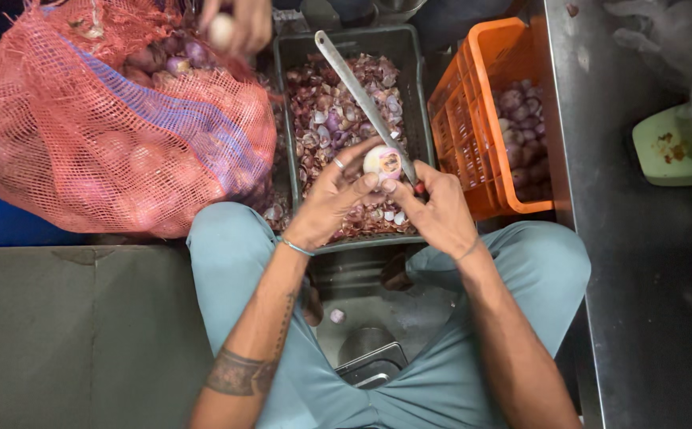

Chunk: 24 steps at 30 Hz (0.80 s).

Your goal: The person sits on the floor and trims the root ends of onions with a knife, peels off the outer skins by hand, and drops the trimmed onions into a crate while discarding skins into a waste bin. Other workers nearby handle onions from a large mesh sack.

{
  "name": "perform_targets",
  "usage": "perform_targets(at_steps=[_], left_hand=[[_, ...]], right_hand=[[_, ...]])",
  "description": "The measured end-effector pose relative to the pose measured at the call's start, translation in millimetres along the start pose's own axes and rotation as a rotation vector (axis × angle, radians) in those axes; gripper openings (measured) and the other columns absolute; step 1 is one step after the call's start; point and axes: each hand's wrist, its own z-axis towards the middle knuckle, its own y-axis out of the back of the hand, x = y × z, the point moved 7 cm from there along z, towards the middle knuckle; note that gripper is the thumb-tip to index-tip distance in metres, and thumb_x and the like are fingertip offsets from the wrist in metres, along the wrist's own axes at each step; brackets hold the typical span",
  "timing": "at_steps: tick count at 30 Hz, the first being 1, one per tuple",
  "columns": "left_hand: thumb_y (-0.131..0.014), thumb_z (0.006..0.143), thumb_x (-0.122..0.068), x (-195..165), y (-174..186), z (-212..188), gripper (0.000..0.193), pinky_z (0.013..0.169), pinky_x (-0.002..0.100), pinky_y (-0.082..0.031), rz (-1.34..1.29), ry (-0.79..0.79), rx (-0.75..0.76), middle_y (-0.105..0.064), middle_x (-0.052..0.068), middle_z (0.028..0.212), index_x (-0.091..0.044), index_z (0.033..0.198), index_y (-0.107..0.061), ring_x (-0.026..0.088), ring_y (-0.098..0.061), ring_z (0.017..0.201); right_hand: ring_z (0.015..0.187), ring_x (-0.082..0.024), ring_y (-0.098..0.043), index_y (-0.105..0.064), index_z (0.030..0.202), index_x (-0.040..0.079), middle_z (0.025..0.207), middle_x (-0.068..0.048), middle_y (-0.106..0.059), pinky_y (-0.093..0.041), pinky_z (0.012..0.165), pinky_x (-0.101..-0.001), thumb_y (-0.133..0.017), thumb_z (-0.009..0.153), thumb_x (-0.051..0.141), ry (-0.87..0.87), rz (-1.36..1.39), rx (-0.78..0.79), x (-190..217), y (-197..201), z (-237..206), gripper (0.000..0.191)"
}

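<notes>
The left hand [332, 199] clasps a half-peeled onion [382, 162] over the grey crate [413, 95] of skins, so peelings drop below the grip, while the right hand [440, 210] grips a long knife [362, 95] whose blade lies against it.

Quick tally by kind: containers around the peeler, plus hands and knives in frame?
Mesh sacks: 1, red sack
Crates: 2, grey crate, orange crate
Knives: 1, knife
Hands: 3, left hand, right hand, another person's hand
Total: 7
</notes>
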Motion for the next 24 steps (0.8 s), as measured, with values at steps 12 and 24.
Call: perform_targets(at_steps=[12,24], left_hand=[[-0.078,0.091,-0.003,-11.1,3.9,-0.8,0.062,0.110,0.035,-0.053,0.172,-0.144,-0.008,-0.056,0.013,0.142,-0.004,0.144,-0.046,0.020,-0.058,0.130],[-0.076,0.091,0.001,-4.2,3.0,1.1,0.060,0.110,0.034,-0.055,0.168,-0.127,-0.011,-0.056,0.012,0.140,-0.003,0.143,-0.045,0.019,-0.060,0.129]], right_hand=[[0.059,-0.006,-0.044,-0.068,0.089,0.001,0.062,0.000,-0.049,-0.039,0.051,-0.0304,-0.067,0.101,0.034,-0.035,0.022,0.062,-6.7,-5.6,-0.2,0.035],[0.056,-0.013,-0.048,-0.065,0.090,-0.001,0.061,-0.007,-0.054,-0.042,0.052,-0.0352,-0.069,0.097,0.035,0.063,-0.081,-0.017,2.2,1.0,2.3,0.037]])
